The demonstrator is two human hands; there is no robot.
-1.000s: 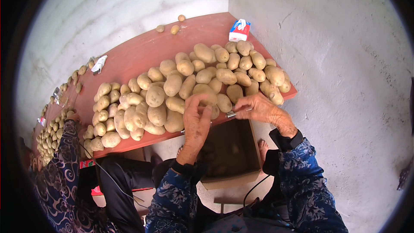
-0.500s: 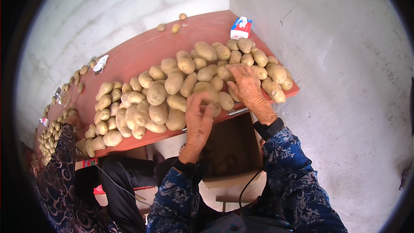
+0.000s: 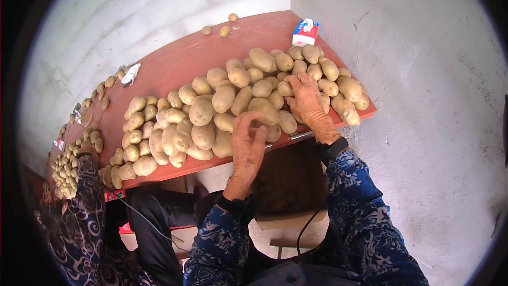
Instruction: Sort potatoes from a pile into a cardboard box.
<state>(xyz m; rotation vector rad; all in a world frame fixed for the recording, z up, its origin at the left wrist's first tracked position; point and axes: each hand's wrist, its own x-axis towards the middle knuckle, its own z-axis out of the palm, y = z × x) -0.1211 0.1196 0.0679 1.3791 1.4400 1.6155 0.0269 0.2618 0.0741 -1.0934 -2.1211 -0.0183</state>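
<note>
A thick heap of potatoes (image 3: 202,112) lies along the near side of a reddish table (image 3: 174,71). At the table's front edge my left hand (image 3: 248,145) is raised, thumb apart from its bent fingers. Its fingertips are beside a large potato (image 3: 263,110), and I see nothing held in it. Farther right, my right hand (image 3: 307,98) reaches over the heap with fingers lying on the potatoes. A small potato (image 3: 286,89) sits between its forefinger and thumb, not visibly lifted. Its palm side is hidden.
Below the table edge is an open cardboard box (image 3: 288,180) with dim round shapes inside. A tissue pack (image 3: 305,33) stands at the far right corner by the wall. On my left, a co-worker's sleeve (image 3: 90,190) reaches toward another potato pile (image 3: 66,172).
The whole view has shifted, so the table sits slightly farther right. My right hand has drawn in a little over the potatoes. My left hand stays near the same large potato.
</note>
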